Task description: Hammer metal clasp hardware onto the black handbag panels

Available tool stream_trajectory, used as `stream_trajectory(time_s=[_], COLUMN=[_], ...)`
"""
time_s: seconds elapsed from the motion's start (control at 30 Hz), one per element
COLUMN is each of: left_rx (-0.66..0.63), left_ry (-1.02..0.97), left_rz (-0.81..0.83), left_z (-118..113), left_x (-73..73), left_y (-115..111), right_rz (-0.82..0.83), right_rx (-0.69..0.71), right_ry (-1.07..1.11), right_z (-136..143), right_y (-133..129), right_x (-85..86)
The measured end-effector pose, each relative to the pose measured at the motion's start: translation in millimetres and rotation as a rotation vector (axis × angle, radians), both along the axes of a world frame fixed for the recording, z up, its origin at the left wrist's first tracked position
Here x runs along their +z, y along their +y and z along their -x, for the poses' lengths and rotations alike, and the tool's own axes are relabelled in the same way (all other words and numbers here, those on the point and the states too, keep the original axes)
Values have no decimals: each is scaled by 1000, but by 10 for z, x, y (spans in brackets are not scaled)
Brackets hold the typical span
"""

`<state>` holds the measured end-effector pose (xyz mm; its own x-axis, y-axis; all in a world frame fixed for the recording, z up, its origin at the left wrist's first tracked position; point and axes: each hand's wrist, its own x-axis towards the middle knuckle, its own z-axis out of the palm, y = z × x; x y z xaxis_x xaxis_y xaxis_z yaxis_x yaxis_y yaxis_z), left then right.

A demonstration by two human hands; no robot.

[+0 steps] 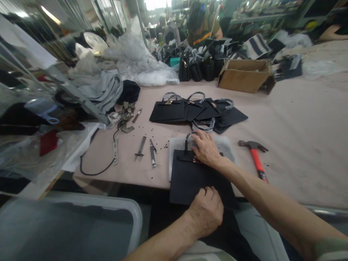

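Note:
A black bag panel (187, 181) lies at the table's front edge, its lower part hanging past the edge. It has a plastic-wrapped handle (186, 140) and gold-coloured hardware (196, 160), partly covered. My right hand (207, 148) rests over the handle and hardware, fingers apart. Curled at the panel's lower edge, my left hand (207, 211) grips it, its thumb hidden. Under the panel is a pale sheet-covered slab (228, 144). Just behind lie several similar black panels (168, 111) with wrapped handles, overlapping one another.
A hammer (255, 156) with a red handle lies to the right. On the left are small metal tools (140, 148), a cutter-like tool (152, 156) and a black cord (95, 174). A cardboard box (241, 78), black bags (185, 67) and plastic wrap (152, 72) stand behind. A grey bin (136, 214) is front left.

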<state>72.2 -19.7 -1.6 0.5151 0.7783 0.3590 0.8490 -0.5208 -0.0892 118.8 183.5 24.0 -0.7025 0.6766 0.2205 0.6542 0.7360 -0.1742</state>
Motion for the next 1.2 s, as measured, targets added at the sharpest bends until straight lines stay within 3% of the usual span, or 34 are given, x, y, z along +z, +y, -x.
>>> stream_trajectory(time_s=[0.2, 0.37, 0.5, 0.6, 0.67, 0.77, 0.87, 0.93, 1.03, 1.2], left_rx=[8, 29, -11, -2, 113, 479, 889, 1060, 1158, 1194], left_ry=[-30, -79, -288, -462, -532, -576, -529, -489, -437, -335], left_rz=[44, 84, 213, 194, 124, 58, 158, 304, 477, 566], left_z=[-26, -48, 1, 243, 556, 1193, 1794, 2050, 2191, 2148], left_x=[17, 46, 127, 210, 246, 232, 157, 108, 80, 133], left_y=[43, 61, 54, 64, 107, 240, 409, 511, 641, 838], right_rz=[81, 100, 104, 104, 110, 122, 113, 106, 108, 116], right_rx=[112, 145, 165, 166, 176, 191, 195, 190, 183, 196], right_ry=[26, -20, -15, 8, 30, 43, 40, 40, 43, 21], right_z=[-118, -151, -157, -163, -165, -166, -165, -165, -166, -170], right_y=[-342, -379, -350, -343, -340, -332, -325, -322, -317, -307], right_x=[-128, -175, -193, -219, -230, -228, -212, -204, -205, -212])
